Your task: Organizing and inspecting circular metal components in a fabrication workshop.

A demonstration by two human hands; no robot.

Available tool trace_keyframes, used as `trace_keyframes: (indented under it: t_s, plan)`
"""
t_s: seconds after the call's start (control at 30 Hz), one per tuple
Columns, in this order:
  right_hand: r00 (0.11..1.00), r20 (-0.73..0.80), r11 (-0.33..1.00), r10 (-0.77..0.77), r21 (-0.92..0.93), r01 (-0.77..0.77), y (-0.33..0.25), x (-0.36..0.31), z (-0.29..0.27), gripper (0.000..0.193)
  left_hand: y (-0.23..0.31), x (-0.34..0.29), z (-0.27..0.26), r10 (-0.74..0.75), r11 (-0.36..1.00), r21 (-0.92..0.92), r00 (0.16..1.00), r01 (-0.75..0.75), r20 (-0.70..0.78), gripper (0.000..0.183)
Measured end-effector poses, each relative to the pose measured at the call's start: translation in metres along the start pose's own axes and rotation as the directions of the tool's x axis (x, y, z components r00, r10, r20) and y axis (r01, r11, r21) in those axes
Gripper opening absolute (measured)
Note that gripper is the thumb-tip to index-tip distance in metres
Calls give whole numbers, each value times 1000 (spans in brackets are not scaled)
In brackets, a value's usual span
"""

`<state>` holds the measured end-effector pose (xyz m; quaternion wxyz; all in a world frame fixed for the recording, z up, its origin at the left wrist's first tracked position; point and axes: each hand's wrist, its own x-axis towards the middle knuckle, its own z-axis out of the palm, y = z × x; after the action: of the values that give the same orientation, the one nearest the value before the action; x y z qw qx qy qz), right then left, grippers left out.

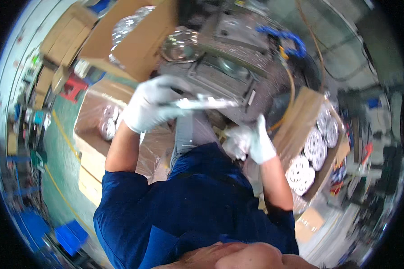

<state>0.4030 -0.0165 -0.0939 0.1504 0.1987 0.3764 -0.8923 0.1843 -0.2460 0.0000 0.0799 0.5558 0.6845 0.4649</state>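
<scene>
My left hand point(150, 103), in a white glove, grips a shiny metal disc point(206, 102) by its left side. The disc is tilted nearly edge-on in front of my body, close to the machine bed. Lower and to the right is my gloved right hand point(259, 145), its thumb raised and its fingers curled around what looks like a crumpled white cloth point(236, 141). That hand is apart from the disc. Behind the disc stands a dark machine with a flat metal bed point(220, 78). Another round shiny metal piece point(181, 46) lies at the machine's left.
Cardboard boxes hold shiny discs: a tall one point(143, 49) at far left, one lined with plastic point(92, 112) at left, and a long one point(296, 121) at right with several cut-out discs point(315, 148). A blue coiled hose point(292, 42) and a yellow hose point(292, 85) hang by the machine.
</scene>
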Motion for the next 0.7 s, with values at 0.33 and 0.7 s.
trace_keyframes:
  t_s: [0.33, 0.7]
  plan:
    - [781, -351, 810, -516, 98, 578, -10, -18, -4, 48, -7, 17, 74, -79, 988, 129, 995, 87, -68, 84]
    - [711, -271, 750, -649, -70, 658, 9, 9, 6, 45, -10, 6, 148, -589, 328, -847, 791, 418, 163, 67]
